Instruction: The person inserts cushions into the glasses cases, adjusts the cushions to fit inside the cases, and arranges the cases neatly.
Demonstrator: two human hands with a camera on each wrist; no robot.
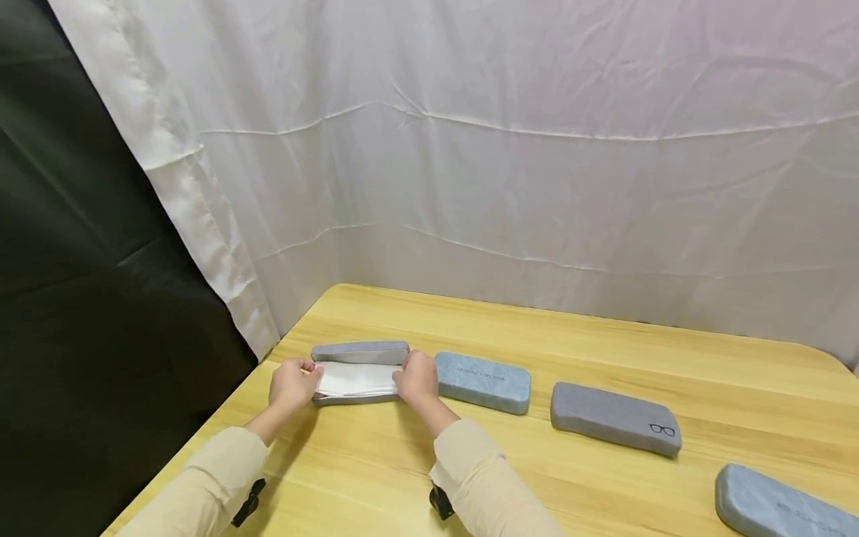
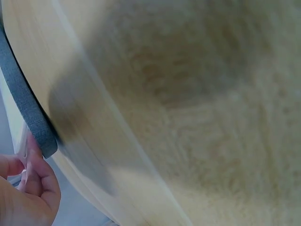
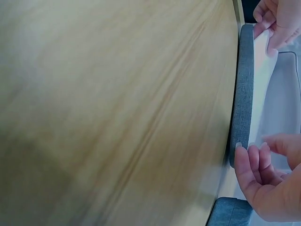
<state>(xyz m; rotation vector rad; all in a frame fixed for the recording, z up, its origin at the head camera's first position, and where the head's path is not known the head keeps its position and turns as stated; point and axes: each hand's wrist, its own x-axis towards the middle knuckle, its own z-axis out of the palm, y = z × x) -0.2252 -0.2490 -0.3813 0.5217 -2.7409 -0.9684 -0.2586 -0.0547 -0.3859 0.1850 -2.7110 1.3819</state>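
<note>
A grey glasses case (image 1: 360,347) lies with its lid up at the left part of the table. White folded cloth (image 1: 356,379) stretches across its inside. At the left end my left hand (image 1: 288,384) pinches the cloth between thumb and fingers; the left wrist view shows that grip beside the corner of the case (image 2: 28,99). My right hand (image 1: 419,379) is at the other end, its thumb and fingertips holding the cloth near the case's rim. In the right wrist view the cloth (image 3: 261,77) runs between both hands along the case's front wall (image 3: 242,89).
Just right of the open case lies a closed blue glasses case (image 1: 483,382). Farther right are a closed grey case (image 1: 614,419) with a glasses drawing and another blue case (image 1: 785,503). White curtain (image 1: 503,186) hangs behind the wooden table (image 1: 349,477), black fabric (image 1: 101,298) at left.
</note>
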